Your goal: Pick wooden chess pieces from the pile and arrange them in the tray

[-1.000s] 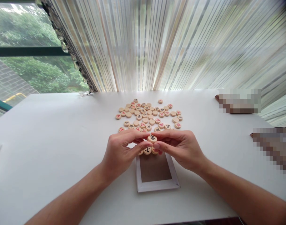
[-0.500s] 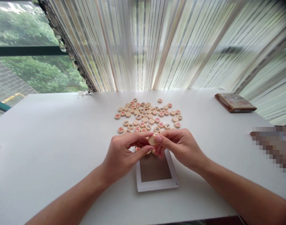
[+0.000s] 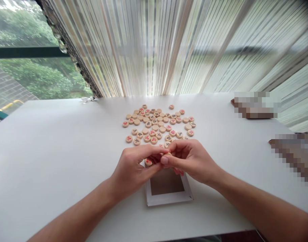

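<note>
My feed, big to small. String curtain (image 3: 148, 50) backs the white table (image 3: 55, 161). Left hand (image 3: 137, 164) and right hand (image 3: 194, 159) meet mid-table, I'd guess so both can work one small part close to the tray. Far box (image 3: 254, 108) and near box (image 3: 292, 156) on the right are pixelated; no label or brand readable, probably parked there out of the way. White-rimmed tray (image 3: 169, 200) sits directly under the hands, brown base showing, so reach is short. Loose xiangqi pieces (image 3: 154, 139) spread beyond it, some touching: red or black Chinese characters, others blank side up; too small for me to read reliably. One red-marked disc (image 3: 148, 161) at the tray's far left. Smallest: xiangqi piece (image 3: 167, 155) between the fingertips, mostly hidden, just a pale sliver. Both thumb-index pinches nearly closed on it; split of grip, can't tell.
</note>
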